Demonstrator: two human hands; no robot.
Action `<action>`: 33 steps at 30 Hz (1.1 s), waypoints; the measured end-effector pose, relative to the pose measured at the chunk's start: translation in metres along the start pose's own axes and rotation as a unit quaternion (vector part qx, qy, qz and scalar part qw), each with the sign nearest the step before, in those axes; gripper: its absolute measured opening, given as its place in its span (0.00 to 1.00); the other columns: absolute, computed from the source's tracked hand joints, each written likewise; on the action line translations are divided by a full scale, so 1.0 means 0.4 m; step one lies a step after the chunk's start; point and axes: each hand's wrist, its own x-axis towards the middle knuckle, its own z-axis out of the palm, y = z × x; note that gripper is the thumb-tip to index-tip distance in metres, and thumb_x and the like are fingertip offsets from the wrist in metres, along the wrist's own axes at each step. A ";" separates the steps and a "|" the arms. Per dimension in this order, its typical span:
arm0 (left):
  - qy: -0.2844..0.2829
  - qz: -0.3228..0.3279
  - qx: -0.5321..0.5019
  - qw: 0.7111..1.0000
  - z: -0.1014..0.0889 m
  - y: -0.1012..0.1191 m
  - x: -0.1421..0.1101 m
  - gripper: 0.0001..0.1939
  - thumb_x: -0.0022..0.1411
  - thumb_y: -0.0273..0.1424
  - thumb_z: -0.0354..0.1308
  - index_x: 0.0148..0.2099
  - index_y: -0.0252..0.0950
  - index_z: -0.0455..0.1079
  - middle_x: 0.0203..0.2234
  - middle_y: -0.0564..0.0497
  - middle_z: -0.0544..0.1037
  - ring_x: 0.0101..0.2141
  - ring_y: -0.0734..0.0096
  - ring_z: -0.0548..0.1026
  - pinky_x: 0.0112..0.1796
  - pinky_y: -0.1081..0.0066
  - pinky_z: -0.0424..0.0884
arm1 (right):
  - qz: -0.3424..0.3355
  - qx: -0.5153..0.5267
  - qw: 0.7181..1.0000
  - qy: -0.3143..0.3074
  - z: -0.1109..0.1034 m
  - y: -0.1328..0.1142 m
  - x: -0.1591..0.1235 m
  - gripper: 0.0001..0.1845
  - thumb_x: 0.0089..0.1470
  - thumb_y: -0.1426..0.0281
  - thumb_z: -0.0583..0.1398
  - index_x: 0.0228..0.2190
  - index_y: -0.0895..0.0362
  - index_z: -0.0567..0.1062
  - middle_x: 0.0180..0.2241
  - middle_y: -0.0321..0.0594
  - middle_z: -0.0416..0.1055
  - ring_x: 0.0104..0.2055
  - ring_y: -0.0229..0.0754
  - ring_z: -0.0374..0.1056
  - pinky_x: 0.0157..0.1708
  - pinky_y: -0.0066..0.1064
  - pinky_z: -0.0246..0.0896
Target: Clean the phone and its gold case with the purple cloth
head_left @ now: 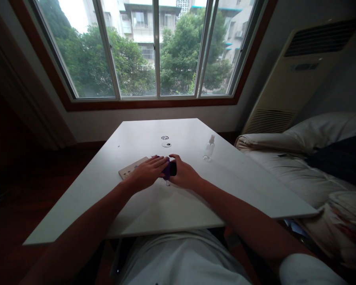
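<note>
A small piece of purple cloth [167, 169], perhaps a pouch, is between my two hands above the white table [178, 209]. My left hand [148, 171] rests over it from the left, fingers straight and together, with the thumb mostly hidden. On the right, my right hand [184, 173] curves its thumb and fingers around a small black object [173, 169] set against the cloth; its kind cannot be made out. A thin string [167, 183] hangs below the cloth. Partly under my left hand lies a flat beige box or board [129, 169] with small round marks.
A clear spray bottle [209, 148] stands right of my hands. Two round discs [166, 145] lie toward the table's far side, and a tiny dark bit [118, 146] sits at the left. A pale sofa [273, 158] borders the right; windows [157, 51] are beyond.
</note>
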 end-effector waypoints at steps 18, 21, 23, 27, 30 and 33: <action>-0.068 -0.043 0.018 0.997 0.045 -0.002 -0.009 0.33 0.62 0.16 0.49 0.69 0.30 0.58 0.65 0.38 0.65 0.64 0.58 0.65 0.63 0.57 0.63 | -0.025 -0.017 0.999 -0.028 0.016 -0.026 -0.013 0.48 0.46 0.64 0.66 0.65 0.55 0.54 0.51 0.49 0.75 0.47 0.53 0.74 0.44 0.37 0.65; -0.068 -0.052 0.023 0.996 0.037 -0.002 -0.012 0.32 0.62 0.16 0.49 0.68 0.32 0.60 0.64 0.39 0.67 0.62 0.59 0.68 0.61 0.57 0.66 | -0.038 -0.015 0.998 -0.043 0.009 -0.020 -0.007 0.38 0.47 0.65 0.65 0.60 0.52 0.64 0.49 0.45 0.75 0.46 0.50 0.73 0.44 0.35 0.64; -0.066 -0.055 0.025 0.996 0.030 0.000 -0.012 0.30 0.63 0.16 0.49 0.66 0.32 0.63 0.62 0.39 0.69 0.60 0.59 0.71 0.59 0.57 0.69 | -0.025 -0.020 0.998 -0.050 0.008 -0.015 -0.004 0.34 0.47 0.65 0.65 0.57 0.52 0.67 0.48 0.45 0.76 0.45 0.50 0.73 0.43 0.35 0.64; -0.055 -0.069 0.016 0.996 0.013 0.007 -0.007 0.21 0.67 0.21 0.51 0.60 0.36 0.70 0.55 0.43 0.77 0.52 0.59 0.78 0.49 0.60 0.76 | 0.054 0.027 0.996 -0.069 0.001 -0.001 0.005 0.40 0.45 0.67 0.66 0.60 0.54 0.63 0.43 0.44 0.76 0.40 0.47 0.73 0.38 0.33 0.64; -0.035 -0.088 0.012 0.995 0.000 0.011 0.000 0.16 0.70 0.27 0.52 0.57 0.38 0.72 0.49 0.46 0.81 0.44 0.60 0.81 0.43 0.62 0.77 | 0.097 0.087 0.988 -0.078 -0.008 0.019 0.020 0.41 0.44 0.68 0.66 0.59 0.55 0.63 0.40 0.41 0.76 0.38 0.44 0.72 0.36 0.31 0.63; -0.013 -0.102 0.014 0.995 -0.008 0.012 0.003 0.17 0.70 0.30 0.54 0.60 0.38 0.70 0.51 0.44 0.80 0.47 0.58 0.80 0.46 0.58 0.75 | 0.139 0.104 0.983 -0.060 -0.012 0.047 0.038 0.41 0.41 0.67 0.68 0.57 0.56 0.64 0.40 0.41 0.74 0.36 0.43 0.71 0.35 0.31 0.64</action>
